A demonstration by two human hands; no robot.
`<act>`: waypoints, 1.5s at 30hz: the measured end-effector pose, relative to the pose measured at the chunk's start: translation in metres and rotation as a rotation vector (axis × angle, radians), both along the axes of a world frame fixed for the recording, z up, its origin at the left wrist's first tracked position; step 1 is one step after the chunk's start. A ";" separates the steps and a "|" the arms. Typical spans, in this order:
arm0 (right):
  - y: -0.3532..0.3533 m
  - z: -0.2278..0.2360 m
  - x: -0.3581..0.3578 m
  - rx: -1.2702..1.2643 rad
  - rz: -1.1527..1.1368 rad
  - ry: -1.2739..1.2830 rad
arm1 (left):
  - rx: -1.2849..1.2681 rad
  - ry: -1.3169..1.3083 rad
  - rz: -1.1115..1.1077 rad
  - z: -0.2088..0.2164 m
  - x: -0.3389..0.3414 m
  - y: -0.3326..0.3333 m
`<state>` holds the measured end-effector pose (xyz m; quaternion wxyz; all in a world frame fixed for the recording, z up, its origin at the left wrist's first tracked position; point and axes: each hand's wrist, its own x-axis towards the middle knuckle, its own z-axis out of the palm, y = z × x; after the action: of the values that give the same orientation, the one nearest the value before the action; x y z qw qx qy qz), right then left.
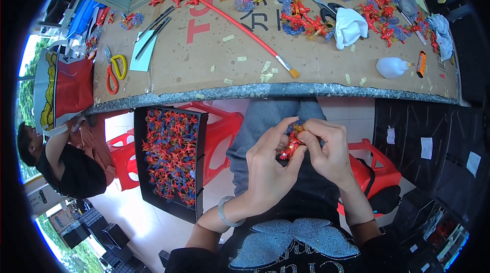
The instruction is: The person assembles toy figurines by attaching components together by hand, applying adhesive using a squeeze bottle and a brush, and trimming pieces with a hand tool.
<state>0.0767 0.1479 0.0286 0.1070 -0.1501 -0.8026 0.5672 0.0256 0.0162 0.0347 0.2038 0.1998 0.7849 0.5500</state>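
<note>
Above my lap, both hands are on one small red plastic toy figure (291, 146) with translucent blue and yellow pieces at its top. My left hand (265, 163) grips the red body between thumb and fingers. At the upper part, my right hand (329, 150) pinches near the yellow and blue pieces. Fingers hide much of the figure. Both hands are just below the front edge of the cardboard-covered table (204, 63).
Many similar figures (301, 17) lie along the table's far side. Nearer are a paintbrush (250, 38), scissors (115, 68), tweezers (153, 38) and a white squeeze bottle (392, 67). A black tray (200, 181) full of figures stands left of my legs. Another person (71, 160) sits farther left.
</note>
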 end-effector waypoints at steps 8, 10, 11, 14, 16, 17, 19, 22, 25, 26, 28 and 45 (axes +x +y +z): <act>0.002 -0.002 0.003 -0.042 0.023 -0.040 | 0.071 -0.043 0.017 -0.007 0.001 -0.001; 0.003 0.000 0.004 -0.056 0.032 -0.058 | -0.001 -0.013 -0.024 -0.005 -0.002 -0.003; 0.006 0.004 0.004 -0.107 0.066 -0.099 | -0.002 -0.012 -0.021 -0.004 -0.002 -0.003; 0.010 0.011 0.003 -0.132 0.113 -0.144 | -0.010 0.025 -0.047 -0.003 0.000 -0.003; 0.009 0.011 0.003 -0.104 0.123 -0.147 | -0.020 0.112 -0.041 -0.001 0.000 -0.001; 0.006 0.007 0.004 -0.101 0.072 -0.107 | -0.017 0.112 -0.043 0.001 0.001 0.000; 0.000 0.000 0.005 -0.100 0.021 -0.067 | -0.058 0.094 -0.038 0.004 0.001 0.001; -0.003 -0.004 0.005 -0.002 -0.017 -0.005 | -0.016 0.074 -0.023 -0.001 0.002 0.001; -0.003 -0.005 0.004 -0.016 -0.025 -0.004 | -0.010 0.024 -0.021 -0.003 0.001 0.000; -0.003 -0.007 0.004 -0.035 -0.024 -0.003 | -0.011 0.024 -0.023 -0.002 0.000 -0.001; -0.003 -0.009 0.004 -0.053 -0.026 -0.001 | -0.019 -0.016 -0.022 0.000 -0.001 -0.001; -0.001 -0.005 0.004 -0.067 -0.010 -0.056 | 0.060 -0.124 -0.017 -0.009 -0.001 -0.002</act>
<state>0.0804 0.1469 0.0234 0.0823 -0.1736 -0.7851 0.5889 0.0241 0.0139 0.0256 0.2505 0.1784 0.7521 0.5829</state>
